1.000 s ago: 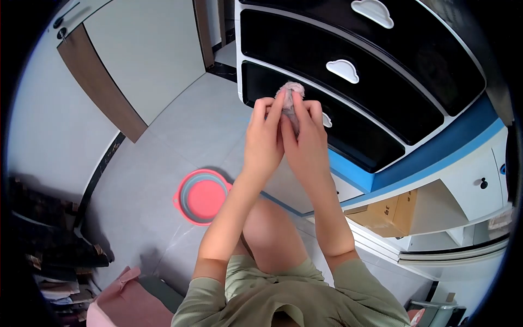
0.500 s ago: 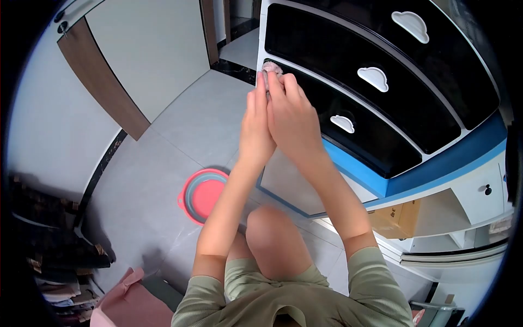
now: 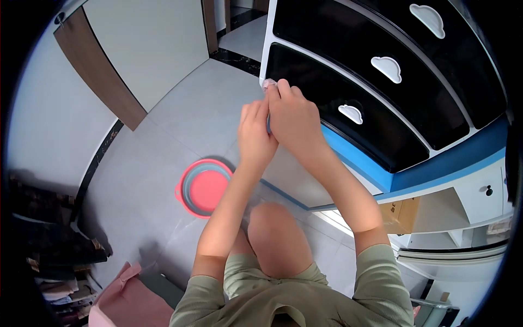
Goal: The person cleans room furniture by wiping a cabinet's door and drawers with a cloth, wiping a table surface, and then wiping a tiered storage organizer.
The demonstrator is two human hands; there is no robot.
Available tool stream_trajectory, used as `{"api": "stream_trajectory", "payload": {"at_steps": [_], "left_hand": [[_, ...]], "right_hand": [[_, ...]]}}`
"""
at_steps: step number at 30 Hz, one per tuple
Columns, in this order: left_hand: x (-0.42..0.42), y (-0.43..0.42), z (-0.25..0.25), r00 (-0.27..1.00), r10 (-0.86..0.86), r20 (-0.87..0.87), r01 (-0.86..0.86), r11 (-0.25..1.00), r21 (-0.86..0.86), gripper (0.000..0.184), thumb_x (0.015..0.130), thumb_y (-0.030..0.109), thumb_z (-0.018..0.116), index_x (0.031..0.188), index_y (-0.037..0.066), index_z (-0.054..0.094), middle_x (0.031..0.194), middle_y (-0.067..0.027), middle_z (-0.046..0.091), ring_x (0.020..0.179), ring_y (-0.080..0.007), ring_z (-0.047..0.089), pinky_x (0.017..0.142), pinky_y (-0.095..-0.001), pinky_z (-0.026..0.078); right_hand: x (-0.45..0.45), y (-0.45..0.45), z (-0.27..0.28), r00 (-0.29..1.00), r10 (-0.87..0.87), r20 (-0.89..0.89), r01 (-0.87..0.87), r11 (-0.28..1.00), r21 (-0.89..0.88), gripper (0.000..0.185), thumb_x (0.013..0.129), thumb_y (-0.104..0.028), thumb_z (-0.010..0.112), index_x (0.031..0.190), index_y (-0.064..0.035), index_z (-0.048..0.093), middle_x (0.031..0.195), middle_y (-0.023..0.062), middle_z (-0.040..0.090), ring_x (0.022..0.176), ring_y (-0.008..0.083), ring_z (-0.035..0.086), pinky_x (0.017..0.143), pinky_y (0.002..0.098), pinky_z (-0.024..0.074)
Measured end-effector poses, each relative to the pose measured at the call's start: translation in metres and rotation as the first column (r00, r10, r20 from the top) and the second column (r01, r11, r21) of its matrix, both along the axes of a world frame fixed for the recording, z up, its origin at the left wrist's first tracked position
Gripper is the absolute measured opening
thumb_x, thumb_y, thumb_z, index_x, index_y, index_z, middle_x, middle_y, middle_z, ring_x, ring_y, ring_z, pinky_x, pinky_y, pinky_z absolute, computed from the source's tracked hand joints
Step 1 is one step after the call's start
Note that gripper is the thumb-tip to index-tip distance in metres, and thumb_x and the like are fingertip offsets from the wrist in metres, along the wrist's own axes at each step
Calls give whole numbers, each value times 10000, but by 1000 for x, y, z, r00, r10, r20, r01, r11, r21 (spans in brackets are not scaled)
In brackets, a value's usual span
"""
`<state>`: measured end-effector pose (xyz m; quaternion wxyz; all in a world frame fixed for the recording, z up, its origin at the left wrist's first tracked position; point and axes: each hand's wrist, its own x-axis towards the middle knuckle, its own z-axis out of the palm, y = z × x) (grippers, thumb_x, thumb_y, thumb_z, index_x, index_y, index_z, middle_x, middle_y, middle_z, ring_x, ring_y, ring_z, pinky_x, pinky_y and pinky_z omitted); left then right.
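Observation:
My right hand [image 3: 296,117] is closed on a small pinkish cloth [image 3: 269,83], at the lower left corner of the lowest black drawer front [image 3: 321,90]. Only a tuft of the cloth shows past the fingertips. Against the right hand rests my left hand [image 3: 256,131], its fingers bent and pressed together; what they hold, if anything, is hidden. The drawer unit has a white frame [image 3: 265,60], white cloud-shaped handles [image 3: 350,114] and a blue base [image 3: 357,158].
A pink and grey basin [image 3: 182,191] stands on the grey tiled floor [image 3: 158,163], left of my knee. White shelving with a cardboard box [image 3: 400,214] is at the right. A pink bin-like container [image 3: 111,305] sits at lower left, near dark piled items [image 3: 49,229]. A door [image 3: 147,49] is behind.
My hands and the cloth have moved down along the drawer's left edge to its lower corner. Less of the cloth shows. The left hand's fingertips sit lower than the right's.

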<state>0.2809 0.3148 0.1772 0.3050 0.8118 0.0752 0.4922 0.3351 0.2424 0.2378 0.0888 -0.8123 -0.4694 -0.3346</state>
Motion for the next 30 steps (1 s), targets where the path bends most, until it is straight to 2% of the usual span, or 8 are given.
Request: {"api": "stream_trajectory", "payload": {"at_steps": [2,5,8,11,14,17,22,30], "left_hand": [[-4,-8,4,994,105,-23,-105,994,8,440,671,-18,624,1105,49,600,976,-74,536,875,-273,476,712,-351,432],[-6,-11,6,990,130,-48,-134,988,-78,288,696,46,632,983,24,626,1026,-93,524,881,-277,432,743,-358,404],[-9,-15,6,981,132,-143,-131,991,12,445,679,20,628,1116,99,629,1068,-60,504,917,-275,454,755,-361,423],[-11,-21,13,984,158,-79,-142,973,180,435,683,44,629,1117,70,619,1158,-59,514,1003,-292,453,822,-384,411],[-15,-34,15,983,110,-150,-66,960,271,445,679,53,629,1122,28,604,1247,-60,506,1081,-308,443,880,-410,388],[-15,-53,13,989,46,-142,-3,958,287,454,678,53,629,1127,-4,589,1243,-79,527,1101,-312,442,893,-418,378],[-13,-84,14,989,-79,-129,113,952,285,446,681,69,624,1118,-8,591,1200,-96,559,1077,-313,455,894,-424,381],[-12,-138,16,965,-224,-134,257,907,335,438,677,99,628,1084,-55,586,1204,-137,554,1039,-315,473,886,-418,389]], "right_hand": [[0,-1,-1,1000,3,-5,-3,1000,2,266,757,-100,572,1004,-5,602,828,46,523,722,171,587,492,278,507],[-1,-5,0,1000,5,-17,-5,1000,-16,266,760,-106,572,1004,-8,603,813,50,532,708,174,597,492,279,506],[-2,-12,0,999,-36,-24,35,998,-61,283,758,-120,577,1020,-16,602,804,53,538,714,175,610,494,277,506],[-7,-25,1,994,-93,-52,88,991,-98,286,756,-129,577,1022,-25,595,817,54,544,734,177,620,500,282,508],[-11,-45,1,988,-134,-72,124,984,-130,273,741,-150,581,975,-9,589,831,67,550,722,185,611,507,280,512],[-15,-71,2,983,-148,-107,135,984,-119,268,735,-154,582,951,5,580,841,79,551,718,190,609,521,288,521],[-24,-114,8,960,-190,-206,172,980,-103,269,737,-125,574,965,19,566,840,98,551,738,221,622,531,306,528],[-35,-175,15,943,-276,-185,256,959,-123,277,729,-83,570,973,48,563,846,121,575,709,227,639,520,283,527]]}}
